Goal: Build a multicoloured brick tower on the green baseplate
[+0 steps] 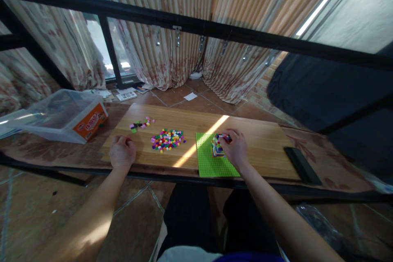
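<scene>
My right hand point(236, 147) is over a small structure of coloured toy bricks point(217, 150), thumb and fingers closed together at its top. Whatever they pinch is too small and hidden to make out. The structure is built in layers and stands on a green studded baseplate point(205, 163). My left hand point(123, 151) rests curled on the left end of the wooden board point(260, 127), and nothing shows in its fingers. To the right of it lies a pile of loose bricks point(168, 140) in many colours. Farther back is a smaller scatter of bricks point(141, 124).
A clear plastic box point(67, 110) with an orange label stands at the left. On the right lies a black flat object point(302, 166). A black metal rail point(184, 22) with hanging clips crosses in front of the curtains. Papers point(126, 94) lie behind the board.
</scene>
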The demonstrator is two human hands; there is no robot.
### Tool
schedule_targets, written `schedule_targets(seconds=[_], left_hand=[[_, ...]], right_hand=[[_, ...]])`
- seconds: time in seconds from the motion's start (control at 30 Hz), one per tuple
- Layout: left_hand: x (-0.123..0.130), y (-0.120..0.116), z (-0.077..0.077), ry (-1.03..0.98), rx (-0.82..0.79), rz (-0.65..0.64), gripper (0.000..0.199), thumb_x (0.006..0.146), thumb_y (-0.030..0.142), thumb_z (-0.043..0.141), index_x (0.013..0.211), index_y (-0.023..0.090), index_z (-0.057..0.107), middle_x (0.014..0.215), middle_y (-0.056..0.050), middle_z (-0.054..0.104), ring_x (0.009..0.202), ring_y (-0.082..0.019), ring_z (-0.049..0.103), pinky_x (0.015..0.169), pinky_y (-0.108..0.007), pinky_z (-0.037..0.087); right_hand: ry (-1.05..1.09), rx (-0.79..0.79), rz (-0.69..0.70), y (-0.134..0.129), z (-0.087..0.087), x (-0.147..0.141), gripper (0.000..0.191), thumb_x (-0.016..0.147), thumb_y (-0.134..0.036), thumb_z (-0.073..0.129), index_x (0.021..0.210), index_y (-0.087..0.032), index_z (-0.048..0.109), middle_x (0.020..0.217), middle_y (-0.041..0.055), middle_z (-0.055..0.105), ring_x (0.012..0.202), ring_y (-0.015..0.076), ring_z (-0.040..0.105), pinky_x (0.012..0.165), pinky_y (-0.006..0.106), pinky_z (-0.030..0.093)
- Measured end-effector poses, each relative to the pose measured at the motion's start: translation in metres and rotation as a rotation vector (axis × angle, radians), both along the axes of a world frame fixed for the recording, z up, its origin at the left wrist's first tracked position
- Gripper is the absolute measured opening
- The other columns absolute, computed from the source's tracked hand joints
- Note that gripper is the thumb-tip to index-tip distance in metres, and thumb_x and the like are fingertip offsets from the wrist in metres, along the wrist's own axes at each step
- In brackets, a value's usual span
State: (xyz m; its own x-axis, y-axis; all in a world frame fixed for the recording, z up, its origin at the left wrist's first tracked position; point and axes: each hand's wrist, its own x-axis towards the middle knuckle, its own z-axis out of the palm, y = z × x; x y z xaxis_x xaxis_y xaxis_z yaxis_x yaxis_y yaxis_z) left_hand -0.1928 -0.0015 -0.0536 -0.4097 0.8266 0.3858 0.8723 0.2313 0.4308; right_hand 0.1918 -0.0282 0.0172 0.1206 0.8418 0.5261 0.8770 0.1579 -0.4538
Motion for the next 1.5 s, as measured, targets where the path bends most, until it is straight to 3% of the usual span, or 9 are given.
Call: schedule_targets(seconds=[0.4,0.67,1.03,1.27,1.5], left_hand=[[0.001,-0.001,0.002,0.012,-0.016,0.021,0.023,0.08,0.021,0.044,0.083,0.016,0.066,0.101,-0.011,0.062,0.087,-0.024,0.06,0.073,-0.033,0.045],[0.001,0.0,0.001,0.006,-0.006,0.018,0.022,0.079,0.021,0.045,0.081,0.016,0.066,0.1,-0.011,0.062,0.084,-0.023,0.059,0.071,-0.033,0.045],[0.001,0.0,0.002,0.004,0.004,0.016,0.022,0.079,0.02,0.044,0.081,0.017,0.066,0.1,-0.011,0.062,0.085,-0.023,0.059,0.072,-0.033,0.045],[0.001,-0.001,0.003,0.01,-0.002,-0.007,0.021,0.079,0.02,0.044,0.082,0.016,0.065,0.098,-0.011,0.061,0.086,-0.024,0.059,0.073,-0.034,0.045],[0.001,0.0,0.001,0.017,-0.005,0.004,0.022,0.08,0.021,0.044,0.082,0.016,0.065,0.101,-0.011,0.061,0.086,-0.024,0.059,0.073,-0.034,0.045]], right_hand=[[0.005,0.004,0.086,-0.004,0.004,0.001,0.018,0.083,-0.025,0.056,0.071,-0.02,0.068,0.097,0.0097,0.065,0.096,0.0242,0.056,0.088,0.041,0.044],[-0.2,-0.007,0.25,0.004,0.012,0.013,0.019,0.086,-0.022,0.054,0.073,-0.02,0.068,0.098,0.0095,0.065,0.098,0.0234,0.054,0.089,0.04,0.044],[-0.44,-0.038,0.308,0.01,0.017,0.02,0.02,0.088,-0.023,0.053,0.076,-0.019,0.069,0.098,0.0095,0.066,0.097,0.0244,0.053,0.088,0.04,0.042],[-0.177,-0.011,0.312,0.002,0.012,0.02,0.02,0.086,-0.025,0.057,0.074,-0.022,0.072,0.091,0.006,0.068,0.089,0.0199,0.059,0.087,0.037,0.046],[0.256,-0.066,0.13,0.005,-0.004,0.019,0.016,0.078,-0.032,0.063,0.073,-0.021,0.073,0.097,0.0072,0.067,0.09,0.0203,0.062,0.086,0.038,0.049]])
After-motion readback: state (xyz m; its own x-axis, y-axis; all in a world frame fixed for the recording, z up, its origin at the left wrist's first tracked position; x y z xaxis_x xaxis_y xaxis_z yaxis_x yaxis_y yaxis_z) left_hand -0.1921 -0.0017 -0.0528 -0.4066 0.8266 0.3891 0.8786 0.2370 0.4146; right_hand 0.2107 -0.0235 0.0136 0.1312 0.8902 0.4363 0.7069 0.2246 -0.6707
